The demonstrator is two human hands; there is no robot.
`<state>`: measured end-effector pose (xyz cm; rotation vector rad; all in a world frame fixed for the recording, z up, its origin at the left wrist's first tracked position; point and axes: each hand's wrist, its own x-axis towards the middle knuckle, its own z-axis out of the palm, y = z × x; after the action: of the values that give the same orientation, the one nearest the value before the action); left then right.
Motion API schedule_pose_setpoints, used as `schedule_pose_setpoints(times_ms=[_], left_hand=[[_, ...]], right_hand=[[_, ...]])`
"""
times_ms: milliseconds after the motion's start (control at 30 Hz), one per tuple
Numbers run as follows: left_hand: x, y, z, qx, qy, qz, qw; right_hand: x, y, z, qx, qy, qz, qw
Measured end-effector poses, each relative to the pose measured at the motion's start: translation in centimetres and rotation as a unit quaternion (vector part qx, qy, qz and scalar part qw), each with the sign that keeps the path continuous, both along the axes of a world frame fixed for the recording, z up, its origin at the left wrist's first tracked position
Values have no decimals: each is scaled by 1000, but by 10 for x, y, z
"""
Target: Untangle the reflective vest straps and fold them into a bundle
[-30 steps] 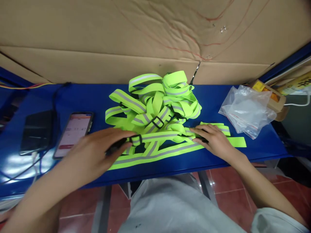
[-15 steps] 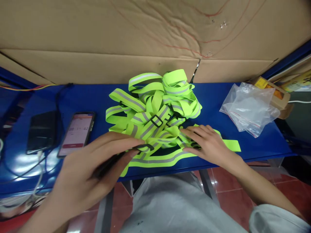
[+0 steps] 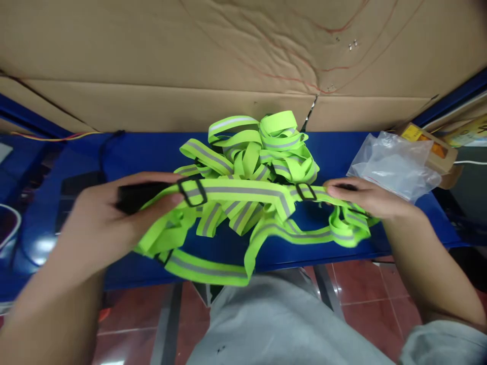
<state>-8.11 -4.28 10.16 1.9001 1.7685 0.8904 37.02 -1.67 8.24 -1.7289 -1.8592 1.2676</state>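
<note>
While both hands hold it up above the front of the blue table (image 3: 144, 154), a yellow-green strap (image 3: 239, 191) with a grey stripe spans the middle of the frame. At centre left, the fingers of the left hand (image 3: 101, 220) are clamped on a black piece and the strap's end, just beside a black buckle (image 3: 203, 191). At centre right, the right hand (image 3: 375, 197) pinches the other end between thumb and fingers, near a second buckle (image 3: 300, 191). Loose loops hang below, dipping lowest at lower centre over the table's front edge. Behind, in the upper middle, lies a tangled pile of similar straps (image 3: 250, 158). Clear plastic bags (image 3: 395, 162) and a small cardboard box (image 3: 443, 157) sit at right, beyond the right hand.
</note>
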Motion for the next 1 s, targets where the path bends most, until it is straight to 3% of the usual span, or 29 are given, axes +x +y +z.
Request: schedule_pose_setpoints(times_ms=[100, 233, 300, 333, 400, 500, 600, 733, 800, 900, 1000], left_hand=[[19, 13, -3, 11, 57, 3, 998], [39, -6, -8, 101, 123, -32, 987], [53, -24, -18, 120, 126, -149, 973], [61, -31, -26, 108, 129, -209, 963], [81, -42, -41, 73, 142, -263, 951], [110, -46, -59, 52, 232, -232, 943], [129, -46, -64, 62, 304, -181, 933], [134, -52, -64, 46, 332, -189, 923], [127, -56, -61, 63, 306, -190, 931], [108, -59, -49, 114, 299, -130, 939], [90, -57, -36, 165, 357, -69, 917]], right_hand=[[-9, 6, -9, 145, -96, 64, 983], [-18, -13, -21, 361, -179, -2, 915], [-26, -33, -25, 459, -211, 2, 863], [-32, -44, -27, 487, -212, 46, 846], [-46, -61, -32, 496, -204, 174, 826], [-67, -67, -38, 462, -248, 269, 808], [-77, -57, -44, 443, -291, 271, 803], [-76, -43, -51, 458, -277, 261, 803], [-72, -40, -54, 457, -278, 255, 806], [-67, -39, -57, 448, -278, 247, 813], [-65, -38, -58, 434, -239, 242, 834]])
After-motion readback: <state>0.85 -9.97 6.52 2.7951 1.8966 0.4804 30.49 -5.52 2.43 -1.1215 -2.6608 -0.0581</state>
